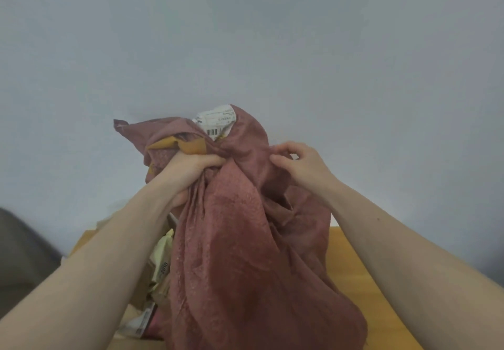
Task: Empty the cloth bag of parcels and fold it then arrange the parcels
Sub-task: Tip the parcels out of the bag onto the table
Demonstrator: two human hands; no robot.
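The dusky-red cloth bag (pixel 245 227) hangs bunched above the wooden table (pixel 351 262), hiding most of it; a labelled parcel (pixel 216 122) pokes from its top; the left hand (pixel 191 169) fists the gathered cloth, the right hand (pixel 297 164) pinches a fold; pale parcels (pixel 161 265) lie heaped beneath the left forearm.
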